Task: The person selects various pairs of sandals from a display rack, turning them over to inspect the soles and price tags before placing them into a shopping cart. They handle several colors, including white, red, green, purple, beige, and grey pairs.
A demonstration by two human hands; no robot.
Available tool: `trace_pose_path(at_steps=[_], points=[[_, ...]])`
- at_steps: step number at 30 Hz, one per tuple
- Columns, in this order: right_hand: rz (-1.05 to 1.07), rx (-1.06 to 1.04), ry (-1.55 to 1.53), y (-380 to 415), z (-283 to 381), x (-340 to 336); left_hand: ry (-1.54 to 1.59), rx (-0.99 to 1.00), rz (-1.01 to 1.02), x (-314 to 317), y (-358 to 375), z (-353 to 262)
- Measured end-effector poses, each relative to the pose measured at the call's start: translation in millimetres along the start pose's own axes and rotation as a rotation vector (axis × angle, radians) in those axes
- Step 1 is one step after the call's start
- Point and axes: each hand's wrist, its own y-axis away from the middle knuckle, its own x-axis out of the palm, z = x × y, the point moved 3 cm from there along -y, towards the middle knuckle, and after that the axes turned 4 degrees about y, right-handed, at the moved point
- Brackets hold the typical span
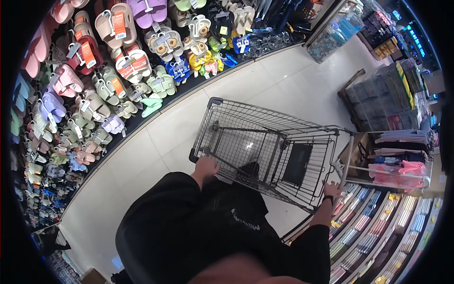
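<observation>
A grey wire shopping cart point(246, 163) stands lengthwise in front of my body, its basket holding nothing that I can make out. At the cart's front corner, my left hand point(206, 166) is closed over the near rim. My right hand point(332, 189), with a dark band on the wrist, grips the cart's frame by the handle end. Its fingertips are partly hidden. A dark panel point(298, 164) sits on the rear wire of the basket.
Slippers point(135, 64) on hooks fill a curved display to the left. Shelves of folded packs point(369, 227) stand at the lower right, beside a rack of clothes point(409, 168). A wrapped pallet stack point(383, 97) is behind the cart. Pale floor tiles point(177, 125) run between.
</observation>
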Motion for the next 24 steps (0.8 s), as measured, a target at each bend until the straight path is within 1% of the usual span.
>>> trace_pose_path(at_steps=[1, 4, 6, 7, 8, 9, 10, 11, 12, 13, 15, 16, 19, 20, 23, 24], points=[[-0.016, -0.024, -0.018, -17.9, 9.2, -10.8, 0.004, -0.017, -0.002, -0.9, -11.7, -6.6], [-0.162, -0.091, 0.006, -61.7, 41.8, -48.9, 0.017, -0.072, -0.016, 0.2, -51.8, -27.9], [-0.319, -0.181, 0.006, -92.5, 65.1, -63.0, 0.001, -0.116, 0.002, -4.6, -77.9, -42.3], [-0.409, -0.235, 0.010, -107.1, 78.4, -66.8, -0.038, -0.132, -0.038, -3.7, -87.3, -48.8], [-0.381, -0.321, -0.292, -136.6, 97.8, -53.4, -0.080, -0.146, -0.079, 1.5, -98.8, -52.0], [-0.344, -0.404, -0.588, -178.6, 119.6, -26.3, -0.117, -0.163, -0.117, 4.5, -107.0, -58.4], [-0.297, -0.486, -0.879, -209.5, 133.5, -17.0, -0.100, -0.216, -0.101, 5.1, -116.6, -68.5], [-0.338, -0.448, -0.817, -214.9, 142.9, -35.2, -0.081, -0.271, -0.083, 6.5, -127.0, -77.2], [-0.374, -0.409, -0.750, -203.7, 157.5, -63.9, -0.061, -0.330, -0.058, 8.7, -132.8, -83.4], [-0.404, -0.370, -0.686, -197.4, 171.4, -82.4, -0.056, -0.319, -0.087, 10.6, -136.2, -89.5], [-0.460, -0.446, -0.630, -229.0, 197.6, -90.3, -0.049, -0.296, -0.150, 9.7, -145.7, -99.5], [-0.492, -0.485, -0.599, -239.0, 208.3, -97.8, 0.000, -0.329, -0.127, 9.2, -150.7, -102.2], [-0.459, -0.517, -0.521, -260.4, 239.0, -124.9, 0.121, -0.319, -0.129, 12.8, -168.1, -106.0], [-0.457, -0.544, -0.534, -269.2, 249.9, -131.6, 0.113, -0.332, -0.171, 16.1, -174.0, -108.9], [-0.474, -0.618, -0.503, -285.4, 278.0, -157.7, 0.119, -0.476, -0.088, 4.9, -193.2, -126.1], [-0.476, -0.633, -0.490, -290.3, 288.0, -166.7, 0.087, -0.479, -0.161, 5.5, -201.5, -126.6]])
